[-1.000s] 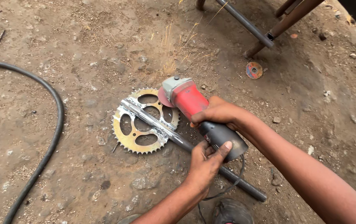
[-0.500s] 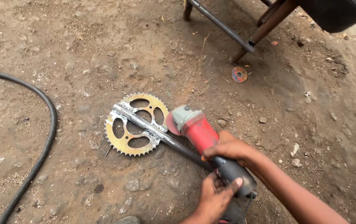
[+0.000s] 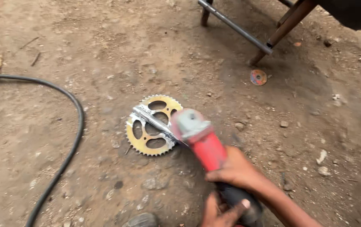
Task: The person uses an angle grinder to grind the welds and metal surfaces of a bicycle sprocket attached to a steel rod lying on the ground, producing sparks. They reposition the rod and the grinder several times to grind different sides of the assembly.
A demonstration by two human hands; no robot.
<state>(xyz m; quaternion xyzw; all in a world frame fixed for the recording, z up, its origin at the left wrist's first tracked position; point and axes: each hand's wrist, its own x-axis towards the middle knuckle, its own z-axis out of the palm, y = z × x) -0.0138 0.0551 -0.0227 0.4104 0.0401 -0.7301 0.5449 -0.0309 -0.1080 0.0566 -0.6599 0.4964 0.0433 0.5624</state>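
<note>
The fingers of the right hand [image 3: 235,170] are wrapped around the red body of one angle grinder [image 3: 207,145], and the fingers of the left hand [image 3: 220,210] curl around its dark rear handle, thumb raised. The grinder's long axis runs from the hands up and away to the left, its grey head lying over one metal bar [image 3: 153,121]. That bar crosses one gold toothed sprocket [image 3: 152,126] flat on the dirt ground [image 3: 83,42]. The right hand is nearer the sprocket. Left of the sprocket curves one black cable [image 3: 73,143]; up and right of it lies one small disc [image 3: 258,77].
</note>
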